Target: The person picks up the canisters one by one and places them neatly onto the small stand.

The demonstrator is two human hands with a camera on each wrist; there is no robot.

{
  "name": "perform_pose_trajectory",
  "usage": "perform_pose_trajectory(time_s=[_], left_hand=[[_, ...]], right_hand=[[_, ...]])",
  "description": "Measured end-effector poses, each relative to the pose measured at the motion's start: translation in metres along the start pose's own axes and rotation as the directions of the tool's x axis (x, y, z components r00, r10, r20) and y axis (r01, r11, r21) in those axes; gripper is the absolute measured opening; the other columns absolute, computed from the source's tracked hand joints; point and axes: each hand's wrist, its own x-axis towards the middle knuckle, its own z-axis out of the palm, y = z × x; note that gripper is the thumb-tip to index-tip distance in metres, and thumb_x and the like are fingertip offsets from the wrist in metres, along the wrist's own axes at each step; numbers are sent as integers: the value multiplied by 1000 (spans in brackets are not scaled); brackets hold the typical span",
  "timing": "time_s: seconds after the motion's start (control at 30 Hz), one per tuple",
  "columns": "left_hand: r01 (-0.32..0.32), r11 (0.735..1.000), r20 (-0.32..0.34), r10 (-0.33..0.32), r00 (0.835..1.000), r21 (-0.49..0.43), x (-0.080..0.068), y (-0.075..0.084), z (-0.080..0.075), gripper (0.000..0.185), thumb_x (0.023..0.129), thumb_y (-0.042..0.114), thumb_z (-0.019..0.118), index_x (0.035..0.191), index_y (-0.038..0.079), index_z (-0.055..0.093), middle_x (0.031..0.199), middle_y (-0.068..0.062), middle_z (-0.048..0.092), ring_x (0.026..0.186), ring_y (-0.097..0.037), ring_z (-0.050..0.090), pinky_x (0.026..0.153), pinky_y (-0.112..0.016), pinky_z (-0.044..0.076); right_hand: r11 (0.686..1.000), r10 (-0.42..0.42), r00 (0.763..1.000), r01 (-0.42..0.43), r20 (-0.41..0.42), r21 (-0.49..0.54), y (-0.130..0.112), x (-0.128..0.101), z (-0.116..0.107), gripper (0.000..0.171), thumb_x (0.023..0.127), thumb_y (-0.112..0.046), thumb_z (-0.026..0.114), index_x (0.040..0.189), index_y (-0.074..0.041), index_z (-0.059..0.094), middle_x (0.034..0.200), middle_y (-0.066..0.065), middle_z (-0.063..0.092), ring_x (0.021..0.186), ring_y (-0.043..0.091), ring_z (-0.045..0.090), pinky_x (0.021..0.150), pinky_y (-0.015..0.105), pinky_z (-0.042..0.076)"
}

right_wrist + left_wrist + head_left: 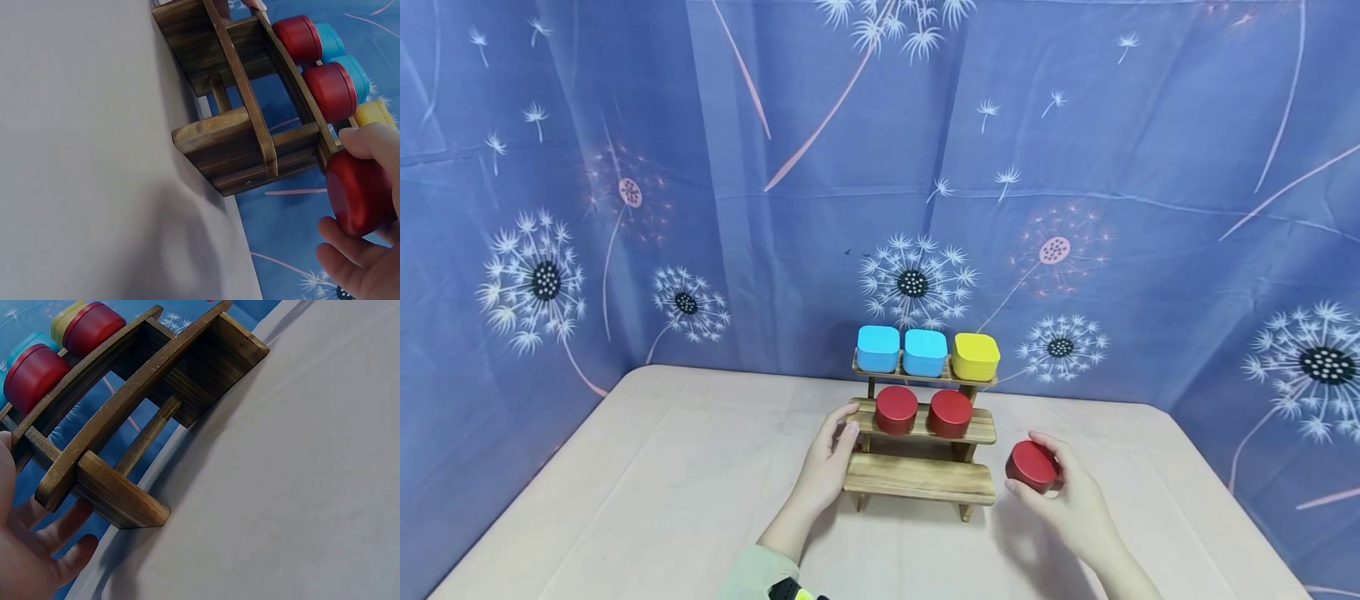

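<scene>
I see right hand (pixel 1071 500), fingers curled round red tin (pixel 1032 465), just right of wooden rack (pixel 917 479), level with its lowest step. Left hand (pixel 827 467), fingers straight, rests against rack's left end. 2 red tins (pixel 896 409) on middle step; its right end bare, nearest held tin.

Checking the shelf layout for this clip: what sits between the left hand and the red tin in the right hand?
In the head view, the wooden step shelf stands between the left hand and the red tin gripped by the right hand.

Tins (pixel 923 412) on rack (pixel 919 479), one (pixel 1032 465) right.
</scene>
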Motion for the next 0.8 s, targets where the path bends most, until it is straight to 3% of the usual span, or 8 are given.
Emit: perform_pose_trajectory(time_s=[0.53, 0.8], left_hand=[[-12, 1000, -3, 12, 1000, 14, 1, 0, 0, 40, 100, 42, 42, 136, 27, 46, 146, -4, 44, 132, -27, 43, 113, -48, 30], [-2, 1000, 1, 2, 1000, -11, 1, 1, 0, 38, 101, 34, 42, 138, 24, 44, 147, -7, 42, 132, -29, 42, 114, -49, 28]], right_hand=[[996, 18, 1000, -18, 1, 85, -5, -2, 9, 67, 69, -12, 84, 125, -3, 49, 111, 15, 65, 84, -8, 57, 69, 14, 51], [998, -29, 1000, 29, -4, 61, -8, -3, 13, 63, 71, -12, 83, 126, -5, 53, 114, 11, 63, 86, -8, 56, 69, 16, 52]])
